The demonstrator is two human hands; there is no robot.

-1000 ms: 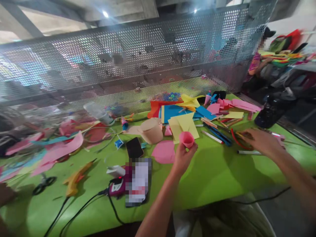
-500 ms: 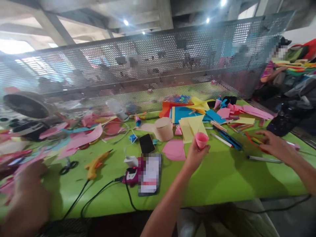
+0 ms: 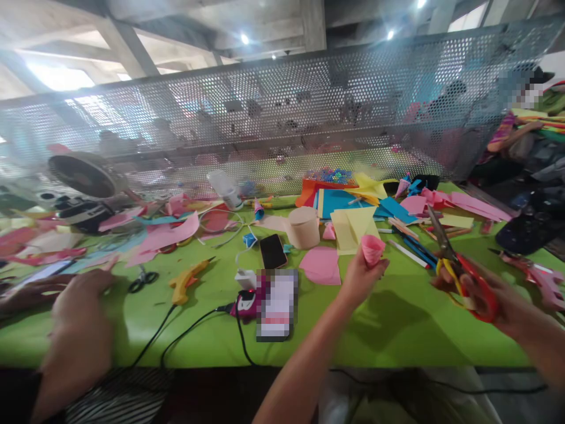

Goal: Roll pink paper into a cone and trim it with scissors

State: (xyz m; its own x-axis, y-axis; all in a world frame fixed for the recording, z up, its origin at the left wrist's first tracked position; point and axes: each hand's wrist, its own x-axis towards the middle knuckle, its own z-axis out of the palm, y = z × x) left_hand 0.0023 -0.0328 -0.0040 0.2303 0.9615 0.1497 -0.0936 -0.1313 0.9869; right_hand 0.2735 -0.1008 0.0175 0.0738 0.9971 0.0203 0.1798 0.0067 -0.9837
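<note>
Between the fingers of my left hand (image 3: 362,275) is a small pink paper cone (image 3: 372,249), its open end facing up. My right hand (image 3: 481,294) grips red and yellow scissors (image 3: 474,288) by the handles, blades pointing up and away to the left. Beyond my left hand lie yellow paper sheets (image 3: 346,227) and a beige paper roll (image 3: 303,227). Left of it, a pink paper piece (image 3: 321,266) rests on the green table (image 3: 212,341). Pens (image 3: 408,254) lie between my two hands.
Another person's hands (image 3: 83,300) rest at the left, near small scissors (image 3: 143,278) and a yellow glue gun (image 3: 188,281). Phones (image 3: 272,252), cables and a purple power strip (image 3: 248,303) are mid-table. Behind stands a perforated metal screen (image 3: 265,118).
My right hand has picked up the red and yellow scissors and lifted them off the table. The cone stays in my left hand. The view has shifted a little, and the other person's hands have moved.
</note>
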